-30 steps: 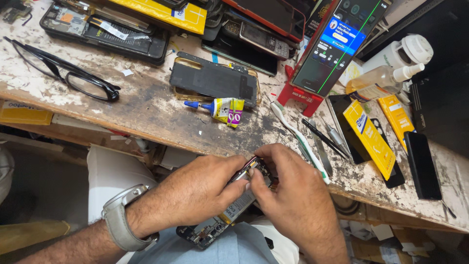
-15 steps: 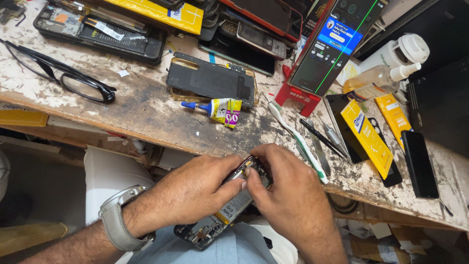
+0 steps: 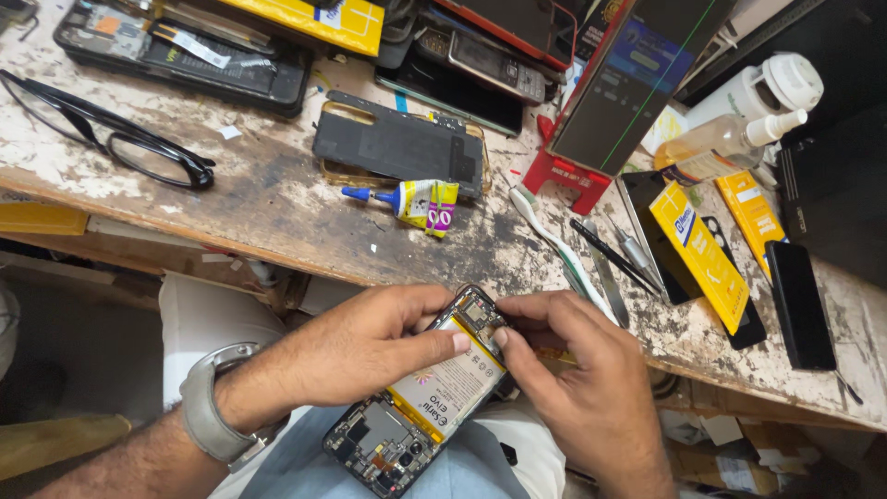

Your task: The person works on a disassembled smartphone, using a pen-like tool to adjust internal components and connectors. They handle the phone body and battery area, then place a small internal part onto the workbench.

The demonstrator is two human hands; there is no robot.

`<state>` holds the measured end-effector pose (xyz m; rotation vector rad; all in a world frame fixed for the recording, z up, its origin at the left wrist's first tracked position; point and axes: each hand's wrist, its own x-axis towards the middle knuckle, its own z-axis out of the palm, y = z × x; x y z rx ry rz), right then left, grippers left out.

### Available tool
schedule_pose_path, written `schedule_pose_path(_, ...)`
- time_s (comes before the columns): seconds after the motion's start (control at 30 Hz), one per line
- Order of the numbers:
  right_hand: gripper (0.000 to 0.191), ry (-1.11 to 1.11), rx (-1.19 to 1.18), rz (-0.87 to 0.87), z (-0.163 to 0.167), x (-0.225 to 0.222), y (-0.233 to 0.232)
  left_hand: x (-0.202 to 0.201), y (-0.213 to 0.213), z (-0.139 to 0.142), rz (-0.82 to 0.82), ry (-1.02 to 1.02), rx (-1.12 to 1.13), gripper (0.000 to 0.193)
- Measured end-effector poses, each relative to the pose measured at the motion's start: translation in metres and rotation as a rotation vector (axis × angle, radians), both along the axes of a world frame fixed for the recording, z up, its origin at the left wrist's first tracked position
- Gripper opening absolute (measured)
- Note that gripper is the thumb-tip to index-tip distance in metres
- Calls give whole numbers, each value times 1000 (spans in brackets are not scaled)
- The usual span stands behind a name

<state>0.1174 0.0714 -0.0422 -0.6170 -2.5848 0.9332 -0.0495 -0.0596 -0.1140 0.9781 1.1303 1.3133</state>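
the opened phone (image 3: pixel 420 402), back cover off and battery bared, is held over the lap, below the workbench (image 3: pixel 277 222) edge. it is judged light, stiff and fragile inside; the side edges are best gripped. the left hand (image 3: pixel 360 346) is closed on its upper edge, the right hand (image 3: pixel 573 370) pinched at the top corner. a glue tube (image 3: pixel 407 199) and glasses (image 3: pixel 111 139) lie beyond.

Yellow batt (image 3: pixel 450 393), blk glasses (image 3: pixel 111 139), red stand (image 3: pixel 565 177).

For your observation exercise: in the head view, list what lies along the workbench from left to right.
Black eyeglasses → small glue tube → toothbrush → yellow packet → black phone.
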Motion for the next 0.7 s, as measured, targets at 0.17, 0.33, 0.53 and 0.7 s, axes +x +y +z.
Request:
schedule_pose_path(0.17,24,72,211,53,-1,4,-3,6,1,2,99,77,-22,31)
schedule_pose_path(0.33,25,146,314,80,-3,4,-8,10,0,11,195,199,-64,31)
schedule_pose_path(0.53,26,156,403,108,-5,5,-9,13,1,20,281,348,-22,28)
schedule_pose_path(0.7,25,186,421,62,-12,3,-14,16,2,22,318,417,-130,29)
